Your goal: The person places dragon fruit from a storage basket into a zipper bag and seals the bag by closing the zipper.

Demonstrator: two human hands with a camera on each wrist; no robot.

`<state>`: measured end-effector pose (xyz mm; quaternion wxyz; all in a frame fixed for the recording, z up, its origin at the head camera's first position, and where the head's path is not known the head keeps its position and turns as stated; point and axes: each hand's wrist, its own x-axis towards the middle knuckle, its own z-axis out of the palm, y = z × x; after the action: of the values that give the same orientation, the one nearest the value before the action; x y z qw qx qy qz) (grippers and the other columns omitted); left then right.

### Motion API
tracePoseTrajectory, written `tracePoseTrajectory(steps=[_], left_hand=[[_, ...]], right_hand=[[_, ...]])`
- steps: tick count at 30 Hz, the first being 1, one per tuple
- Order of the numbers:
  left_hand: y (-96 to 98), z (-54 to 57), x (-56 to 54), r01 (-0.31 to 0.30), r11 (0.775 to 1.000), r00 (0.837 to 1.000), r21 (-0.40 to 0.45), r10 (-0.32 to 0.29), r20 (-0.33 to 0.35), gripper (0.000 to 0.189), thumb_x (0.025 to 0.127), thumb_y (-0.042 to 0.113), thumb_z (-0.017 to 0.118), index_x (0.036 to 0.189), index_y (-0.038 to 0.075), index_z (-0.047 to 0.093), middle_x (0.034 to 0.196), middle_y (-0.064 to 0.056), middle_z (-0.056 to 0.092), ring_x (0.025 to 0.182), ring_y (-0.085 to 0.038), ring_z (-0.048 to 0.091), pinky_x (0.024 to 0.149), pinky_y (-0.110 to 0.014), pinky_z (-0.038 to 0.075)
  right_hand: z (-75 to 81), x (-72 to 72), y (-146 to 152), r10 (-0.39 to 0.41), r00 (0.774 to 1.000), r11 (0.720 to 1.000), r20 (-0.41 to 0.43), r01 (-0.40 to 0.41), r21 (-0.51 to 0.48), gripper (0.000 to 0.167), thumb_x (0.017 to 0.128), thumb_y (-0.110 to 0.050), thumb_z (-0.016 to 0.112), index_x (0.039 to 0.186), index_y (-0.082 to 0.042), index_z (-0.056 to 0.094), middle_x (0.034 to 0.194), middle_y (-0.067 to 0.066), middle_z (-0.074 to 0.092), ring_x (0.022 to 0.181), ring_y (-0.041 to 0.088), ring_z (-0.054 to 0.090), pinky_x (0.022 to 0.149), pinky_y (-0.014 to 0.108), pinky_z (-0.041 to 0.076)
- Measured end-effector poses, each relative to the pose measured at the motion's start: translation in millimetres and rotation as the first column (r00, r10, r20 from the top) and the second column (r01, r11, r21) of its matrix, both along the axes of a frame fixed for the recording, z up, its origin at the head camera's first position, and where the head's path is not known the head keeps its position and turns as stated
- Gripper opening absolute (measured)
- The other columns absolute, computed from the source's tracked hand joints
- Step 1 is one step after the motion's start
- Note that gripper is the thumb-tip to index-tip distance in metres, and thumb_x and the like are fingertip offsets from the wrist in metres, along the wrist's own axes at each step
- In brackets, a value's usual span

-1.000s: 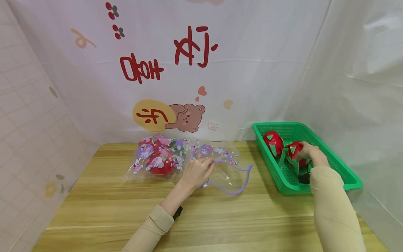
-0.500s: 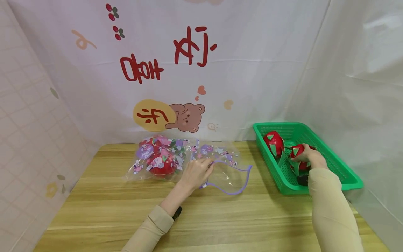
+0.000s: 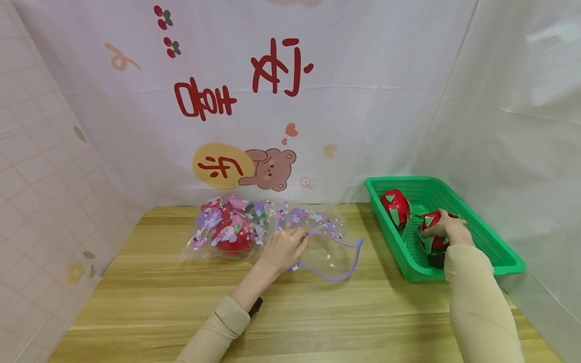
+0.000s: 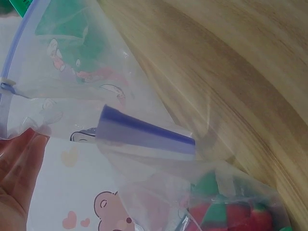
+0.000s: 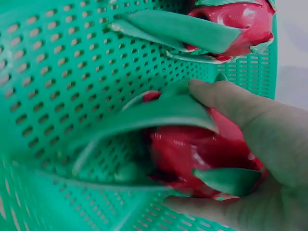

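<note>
My left hand (image 3: 282, 249) pinches the edge of a clear printed zip bag (image 3: 336, 259) at its purple-rimmed mouth, which gapes toward the right. In the left wrist view its fingers (image 4: 21, 166) meet the plastic near the zip slider (image 4: 7, 86). To the left, red-and-green dragon fruit (image 3: 233, 238) shows through printed plastic. My right hand (image 3: 451, 229) is inside the green basket (image 3: 508, 264), gripping a dragon fruit (image 5: 187, 154) with long green scales. Thumb and fingers lie on opposite sides of it in the right wrist view. Another dragon fruit (image 3: 396, 205) rests at the basket's left wall.
The wooden table (image 3: 336, 322) carries the bag on the left and the basket on the right. Behind stands a white printed curtain (image 3: 372, 101), close to the back edge. Curtains also border both sides. A second purple strip (image 4: 144, 134) crosses the plastic in the left wrist view.
My right hand has shifted slightly on the dragon fruit in the basket, its fingers closing further around it. My left hand and the bag have stayed in place.
</note>
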<state>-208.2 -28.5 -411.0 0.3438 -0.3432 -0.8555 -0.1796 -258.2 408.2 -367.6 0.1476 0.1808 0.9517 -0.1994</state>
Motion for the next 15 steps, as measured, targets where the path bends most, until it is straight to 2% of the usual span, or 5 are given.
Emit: tracePoseTrajectory(steps=[4, 9, 15], left_hand=[[0.2, 0.3, 0.0, 0.003, 1.0, 1.0, 0.003, -0.003, 0.008, 0.011, 0.088, 0.014, 0.063, 0.091, 0.007, 0.071, 0.081, -0.003, 0.075, 0.054, -0.007, 0.064, 0.045, -0.01, 0.042], [0.3, 1.0, -0.6, 0.001, 1.0, 1.0, 0.008, -0.001, 0.01, 0.01, 0.087, 0.014, 0.064, 0.091, 0.007, 0.071, 0.08, -0.003, 0.075, 0.053, -0.007, 0.063, 0.044, -0.009, 0.04], [0.4, 1.8, -2.2, -0.008, 1.0, 1.0, -0.002, 0.008, 0.011, 0.01, 0.088, 0.014, 0.064, 0.091, 0.008, 0.071, 0.076, -0.002, 0.074, 0.048, -0.005, 0.056, 0.042, -0.009, 0.035]], right_hand=[[-2.6, -0.6, 2.4, 0.006, 0.999, 1.0, -0.041, -0.007, -0.02, 0.093, 0.081, -0.033, 0.062, 0.145, 0.003, 0.003, 0.126, 0.056, 0.006, 0.105, 0.064, 0.034, 0.079, 0.061, 0.046], [-3.6, -1.2, 2.9, 0.013, 0.996, 1.0, -0.088, -0.014, -0.014, 0.087, 0.08, -0.03, 0.063, 0.142, 0.004, 0.012, 0.12, 0.052, 0.016, 0.093, 0.054, 0.037, 0.069, 0.055, 0.047], [-2.5, -5.5, 2.8, 0.012, 0.979, 1.0, -0.203, -0.013, -0.002, 0.084, 0.079, -0.028, 0.065, 0.142, 0.002, 0.019, 0.119, 0.051, 0.02, 0.092, 0.056, 0.036, 0.061, 0.05, 0.047]])
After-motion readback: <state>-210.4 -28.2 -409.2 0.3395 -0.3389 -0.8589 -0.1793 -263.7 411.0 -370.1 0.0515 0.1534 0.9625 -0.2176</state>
